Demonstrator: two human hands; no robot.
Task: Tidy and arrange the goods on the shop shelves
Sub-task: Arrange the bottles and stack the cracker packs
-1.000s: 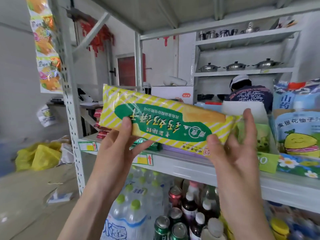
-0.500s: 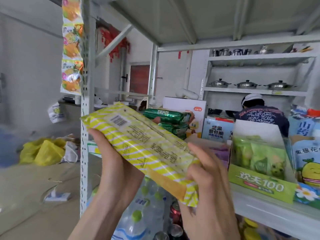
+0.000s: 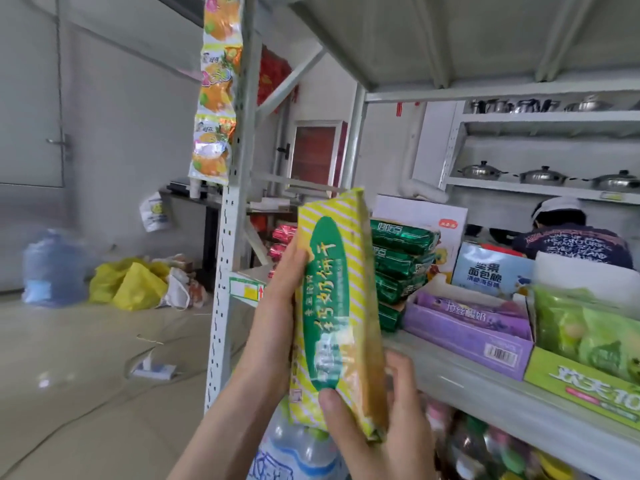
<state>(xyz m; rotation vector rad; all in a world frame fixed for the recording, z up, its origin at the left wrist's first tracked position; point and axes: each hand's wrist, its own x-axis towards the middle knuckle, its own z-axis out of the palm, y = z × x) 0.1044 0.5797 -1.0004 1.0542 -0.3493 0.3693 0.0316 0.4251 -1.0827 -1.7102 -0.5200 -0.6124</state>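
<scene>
In the head view, you hold the yellow-striped biscuit packet (image 3: 337, 306) at the centre of the frame. Its long axis is close to upright and its green label faces you. Your left hand (image 3: 280, 289) grips its upper left edge, and your right hand (image 3: 381, 420) pinches the lower end, thumb in front and fingers behind. The shelf (image 3: 485, 386) lies to the right of the packet, and your right hand is the nearer one to its front lip. A stack of green packets (image 3: 398, 261) sits just behind the packet, with a purple box (image 3: 464, 327) and a green box (image 3: 585, 341) further right. To join that stack the packet probably needs laying flat. The upright post (image 3: 225, 254) stands left of your hands, and bottles (image 3: 298, 448) crowd below.
</scene>
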